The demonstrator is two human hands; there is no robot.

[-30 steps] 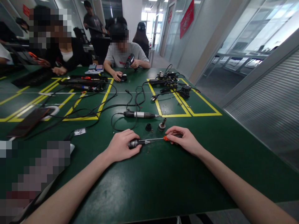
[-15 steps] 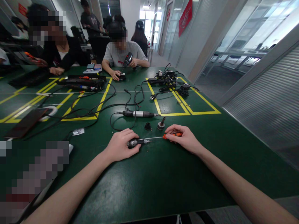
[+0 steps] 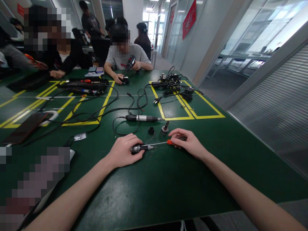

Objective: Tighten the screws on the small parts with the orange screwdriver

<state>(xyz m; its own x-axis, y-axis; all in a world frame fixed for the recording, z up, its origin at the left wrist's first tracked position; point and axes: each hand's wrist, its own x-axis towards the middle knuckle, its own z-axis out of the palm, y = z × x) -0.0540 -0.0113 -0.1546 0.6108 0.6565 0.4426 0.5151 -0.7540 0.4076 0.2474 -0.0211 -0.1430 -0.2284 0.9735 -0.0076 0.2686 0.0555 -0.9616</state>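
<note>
My left hand (image 3: 126,150) is closed round a dark cylindrical tool part (image 3: 136,149) lying low over the green table, its thin metal end pointing right. My right hand (image 3: 186,141) grips a screwdriver (image 3: 169,141) by its orange and dark handle. The screwdriver's long shaft runs left to the part's upper side; whether the tip touches it I cannot tell. Just beyond the hands stand a small black cap-like piece (image 3: 151,131) and a round metal piece with an upright stem (image 3: 165,129). Behind these lies an electric screwdriver (image 3: 143,118), black with a silver band.
Black cables and adapters (image 3: 173,83) are heaped at the back right. Black tool trays (image 3: 84,86) lie back left, with a phone-like slab (image 3: 26,126) and loose cables (image 3: 106,110) nearer. Across the table (image 3: 204,179), a person (image 3: 131,53) holds a power drill (image 3: 130,61); another sits left.
The screwdriver's handle has rolled in my right fingers, showing its dark side rather than orange. My left hand keeps its hold. The whole view has shifted slightly.
</note>
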